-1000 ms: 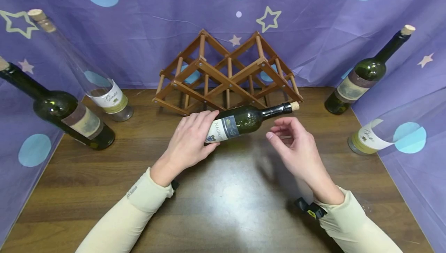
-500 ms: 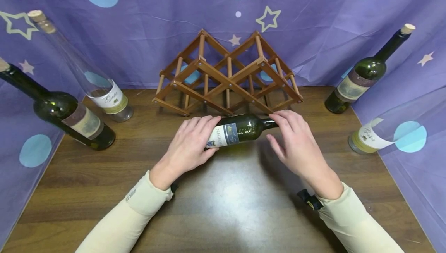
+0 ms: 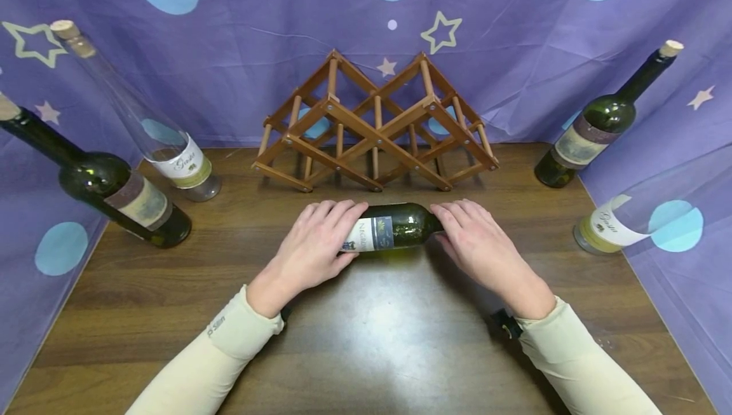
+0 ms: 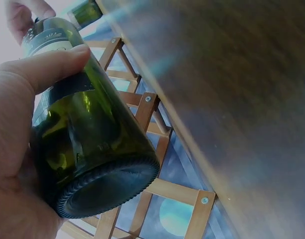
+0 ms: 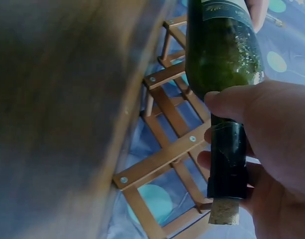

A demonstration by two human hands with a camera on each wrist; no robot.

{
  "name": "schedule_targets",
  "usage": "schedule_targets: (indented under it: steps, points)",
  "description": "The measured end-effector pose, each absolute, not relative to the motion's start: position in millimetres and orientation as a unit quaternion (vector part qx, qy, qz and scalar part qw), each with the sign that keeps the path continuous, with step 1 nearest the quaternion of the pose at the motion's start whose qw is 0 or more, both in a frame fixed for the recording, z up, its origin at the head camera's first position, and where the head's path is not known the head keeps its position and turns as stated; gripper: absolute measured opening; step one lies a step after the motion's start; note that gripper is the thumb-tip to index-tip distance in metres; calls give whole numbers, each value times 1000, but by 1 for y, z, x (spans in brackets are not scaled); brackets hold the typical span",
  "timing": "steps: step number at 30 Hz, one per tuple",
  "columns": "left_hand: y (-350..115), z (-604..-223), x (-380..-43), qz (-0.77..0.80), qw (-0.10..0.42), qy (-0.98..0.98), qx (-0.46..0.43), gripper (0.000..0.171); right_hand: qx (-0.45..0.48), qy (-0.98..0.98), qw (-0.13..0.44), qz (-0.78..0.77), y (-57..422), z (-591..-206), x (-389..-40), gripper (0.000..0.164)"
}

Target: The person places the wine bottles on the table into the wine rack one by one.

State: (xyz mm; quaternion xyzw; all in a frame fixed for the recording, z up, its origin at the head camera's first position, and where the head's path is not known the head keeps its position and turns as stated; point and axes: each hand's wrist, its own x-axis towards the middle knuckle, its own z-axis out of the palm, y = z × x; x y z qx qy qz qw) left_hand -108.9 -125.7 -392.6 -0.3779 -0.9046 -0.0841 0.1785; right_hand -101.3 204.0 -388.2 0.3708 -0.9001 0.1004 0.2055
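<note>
A dark green wine bottle [image 3: 408,225] with a white and blue label lies sideways between my two hands, in front of the wooden rack. My left hand [image 3: 317,243] grips its base end, thumb on the near side; the ribbed bottom faces the left wrist view. With my right hand [image 3: 483,250] I hold the neck, fingers curled round it. The cork [image 5: 224,211] pokes out past those fingers in the right wrist view; from the head it is hidden. Behind the bottle stands the folding wooden wine rack [image 3: 377,132], holding no bottles.
At the left stand a green bottle [image 3: 97,180] and a clear bottle [image 3: 185,164], both corked. Another green bottle [image 3: 606,113] and a clear bottle [image 3: 609,224] stand at the right. A purple curtain [image 3: 229,53] hangs round the brown table [image 3: 366,351].
My right hand has come in to the bottle and taken hold of its neck. The bottle has turned more level and moved a little away from the rack, towards me.
</note>
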Motion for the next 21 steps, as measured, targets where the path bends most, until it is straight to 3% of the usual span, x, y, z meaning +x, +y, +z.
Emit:
schedule_targets:
  steps: [21]
  points:
    - [-119,-393,-107,-60,180,-901,-391,91,395,-891,194,111,219,-406,-99,39]
